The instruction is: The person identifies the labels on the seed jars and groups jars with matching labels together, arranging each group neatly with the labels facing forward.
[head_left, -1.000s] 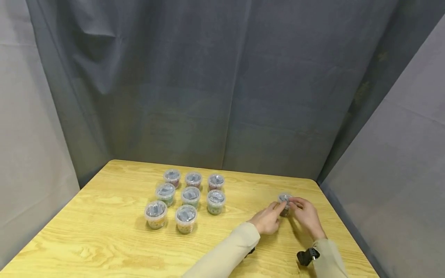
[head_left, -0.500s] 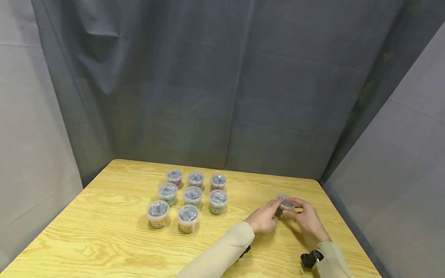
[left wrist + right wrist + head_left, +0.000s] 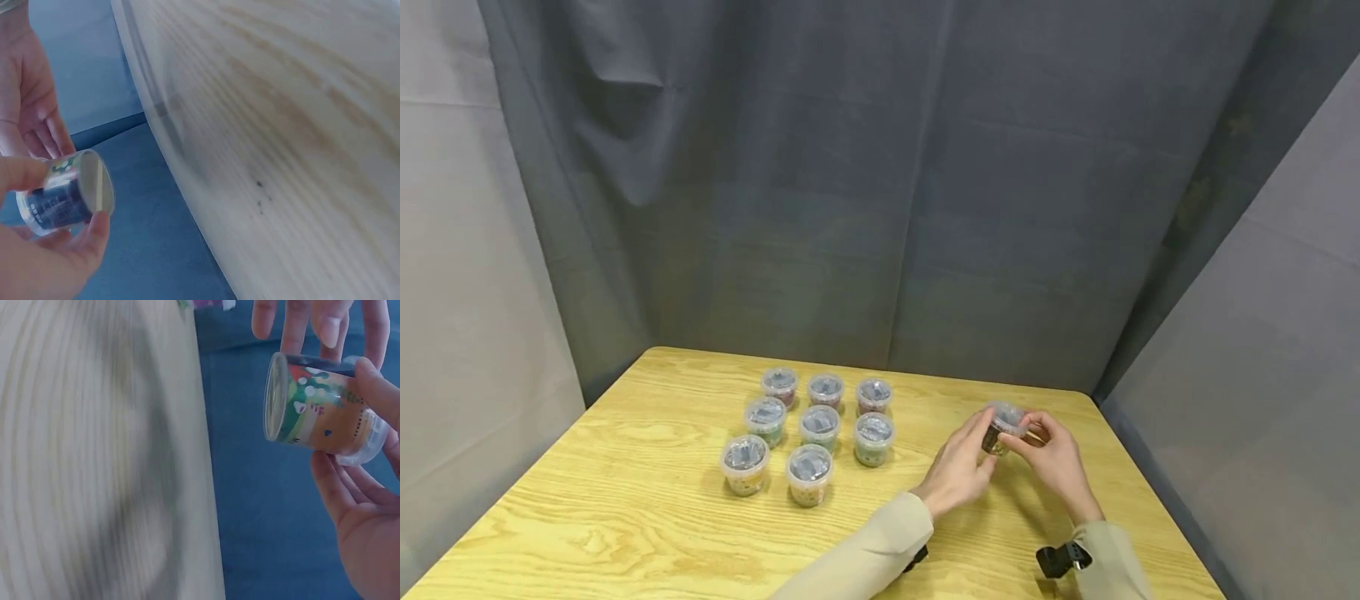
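Observation:
My right hand (image 3: 1060, 467) grips a small lidded plastic tub (image 3: 1004, 421) near its rim. In the right wrist view its thumb and fingers clasp the tub (image 3: 325, 412), which is tilted and has a colourful printed label. My left hand (image 3: 958, 467) is at the tub's left side; in the left wrist view its fingers curl round the tub (image 3: 69, 194). The tub is held above the table at the right. Several similar lidded tubs stand in rows to the left, among them a front tub (image 3: 809, 475) and a green one (image 3: 873, 440).
The wooden table (image 3: 625, 517) holds the rows of tubs on its left half. Dark curtain (image 3: 820, 208) hangs behind the table's far edge. Pale cloth panels stand at the left (image 3: 467, 333) and right (image 3: 1262, 350).
Both hands have lifted the tub from the table and drawn it slightly left and nearer, tilting it. The right hand has moved from its top to round its side.

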Motion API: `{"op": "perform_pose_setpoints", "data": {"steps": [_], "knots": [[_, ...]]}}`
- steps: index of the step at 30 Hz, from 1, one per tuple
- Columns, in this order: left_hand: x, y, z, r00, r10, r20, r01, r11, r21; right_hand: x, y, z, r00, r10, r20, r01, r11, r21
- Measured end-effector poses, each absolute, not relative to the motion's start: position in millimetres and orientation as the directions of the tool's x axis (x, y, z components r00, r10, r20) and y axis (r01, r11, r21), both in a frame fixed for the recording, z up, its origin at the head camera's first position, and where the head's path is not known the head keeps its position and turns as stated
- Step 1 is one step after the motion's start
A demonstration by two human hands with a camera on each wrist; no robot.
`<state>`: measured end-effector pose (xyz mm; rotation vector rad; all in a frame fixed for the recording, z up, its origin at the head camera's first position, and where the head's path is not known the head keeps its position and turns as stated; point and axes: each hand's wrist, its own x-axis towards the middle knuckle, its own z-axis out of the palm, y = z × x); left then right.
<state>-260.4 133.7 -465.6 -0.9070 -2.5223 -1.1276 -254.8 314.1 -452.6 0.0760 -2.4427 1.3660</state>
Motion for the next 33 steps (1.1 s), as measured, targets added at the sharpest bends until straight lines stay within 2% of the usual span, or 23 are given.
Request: {"op": "perform_pose_setpoints", "data": {"steps": [8, 15, 22, 27, 33], "knots": [[-257.8, 122.8, -469.7, -0.785, 0.351, 0.511, 0.619, 0.482, 0.62, -251.8, 292.3, -446.3, -0.937, 0.161, 0.309, -0.179, 0.537, -0.824], [-265.4, 115.2, -473.9, -0.722, 0.27, 0.637, 0.679, 0.456, 0.576, -251.7, 274.1, -438.4, -0.93, 0.255, 0.264, -0.125, 0.456, -0.881], [-270.3, 110.1, -473.5, -0.653, 0.252, 0.714, 0.734, 0.445, 0.513, -251.7, 263.4, -435.0, -0.926, 0.318, 0.203, -0.066, 0.394, -0.917], [-270.6, 108.4, -473.2, -0.677, 0.236, 0.697, 0.715, 0.432, 0.549, -252.4, 259.2, -436.4, -0.93, 0.305, 0.203, -0.067, 0.401, -0.914], [-273.5, 102.9, -470.7, -0.73, 0.229, 0.644, 0.67, 0.428, 0.607, -253.9, 261.0, -437.4, -0.953, 0.219, 0.207, -0.121, 0.35, -0.929]]}}
